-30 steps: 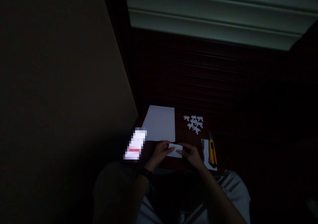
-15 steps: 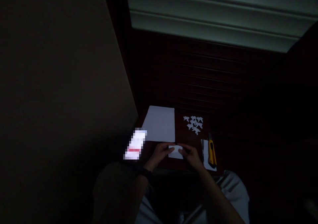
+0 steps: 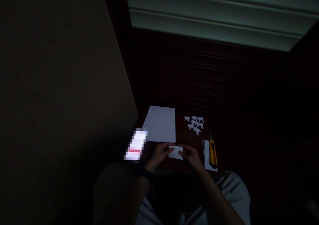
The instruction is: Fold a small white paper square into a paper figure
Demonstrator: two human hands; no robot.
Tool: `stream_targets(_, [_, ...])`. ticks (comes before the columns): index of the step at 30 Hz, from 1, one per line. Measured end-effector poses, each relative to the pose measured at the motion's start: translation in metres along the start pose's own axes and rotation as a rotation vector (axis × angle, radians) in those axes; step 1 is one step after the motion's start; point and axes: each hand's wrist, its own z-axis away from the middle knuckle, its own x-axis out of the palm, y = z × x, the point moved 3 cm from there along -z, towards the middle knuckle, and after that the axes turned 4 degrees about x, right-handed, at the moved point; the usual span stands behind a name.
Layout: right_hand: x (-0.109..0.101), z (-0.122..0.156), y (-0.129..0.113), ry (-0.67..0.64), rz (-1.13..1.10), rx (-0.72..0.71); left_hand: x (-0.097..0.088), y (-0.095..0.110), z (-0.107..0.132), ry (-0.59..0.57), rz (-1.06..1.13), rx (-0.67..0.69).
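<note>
In dim light, my left hand (image 3: 160, 154) and my right hand (image 3: 191, 156) both pinch a small white piece of paper (image 3: 175, 152) held between them just above a dark wooden table (image 3: 184, 137). Each hand's fingers are closed on an end of the paper. A dark band sits on my left wrist.
A white sheet of paper (image 3: 160, 124) lies beyond my hands. Several small folded white paper pieces (image 3: 194, 124) are clustered to its right. A yellow utility knife (image 3: 212, 151) rests on a paper strip (image 3: 209, 163) at right. A lit phone screen (image 3: 136, 145) glows at left.
The hands have shifted slightly on the small paper, and my right fingers now cover more of its right end. Everything else is unchanged.
</note>
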Motion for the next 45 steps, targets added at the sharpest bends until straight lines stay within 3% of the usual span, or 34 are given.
stream_targets(9, [0.0, 0.0, 0.011, 0.008, -0.069, 0.082, 0.0, 0.003, 0.003, -0.046, 0.051, -0.08])
stream_targets(15, [0.0, 0.001, 0.005, -0.016, -0.01, 0.01, 0.0, 0.005, 0.002, 0.006, -0.008, -0.038])
stream_targets(24, [-0.002, 0.001, 0.005, -0.001, -0.021, 0.069, -0.002, 0.001, 0.002, -0.013, -0.043, -0.032])
stream_targets(33, [-0.003, 0.002, 0.001, -0.002, -0.064, 0.017, 0.001, -0.008, -0.001, -0.038, 0.023, -0.02])
stream_targets(39, [0.009, 0.005, -0.01, 0.082, -0.186, -0.051, -0.002, -0.004, 0.001, -0.041, 0.079, 0.016])
stream_targets(45, [0.025, 0.01, -0.036, 0.146, -0.055, -0.113, -0.002, 0.003, 0.003, -0.069, 0.117, 0.031])
